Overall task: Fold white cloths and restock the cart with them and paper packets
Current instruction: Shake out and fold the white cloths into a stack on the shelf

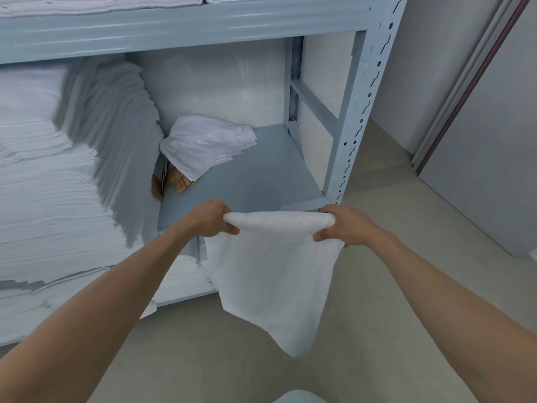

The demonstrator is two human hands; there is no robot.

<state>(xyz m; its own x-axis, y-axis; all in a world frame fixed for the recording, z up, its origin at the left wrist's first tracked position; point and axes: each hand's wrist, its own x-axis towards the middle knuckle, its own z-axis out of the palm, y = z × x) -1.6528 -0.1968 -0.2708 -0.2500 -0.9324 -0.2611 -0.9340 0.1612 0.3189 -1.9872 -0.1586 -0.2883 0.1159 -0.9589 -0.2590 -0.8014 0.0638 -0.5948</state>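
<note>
We hold a white cloth (273, 274) in the air just in front of the grey metal shelf unit (360, 117). Our left hand (213, 218) grips its upper left end and our right hand (344, 226) grips its upper right end, the fingers (232, 229) of each curled round the bunched top edge. That top edge runs level from left to right; the cloth's long axis hangs downward, its lower corner pointing at the floor (377, 330) and slightly to the right.

On the middle shelf board (261, 175) lies a crumpled white cloth (206, 144), resting over brown paper packets (174, 181). Left of them, tall stacks of folded white cloths (58, 184) fill the shelf. More folded cloths (101, 2) sit on the board above.
</note>
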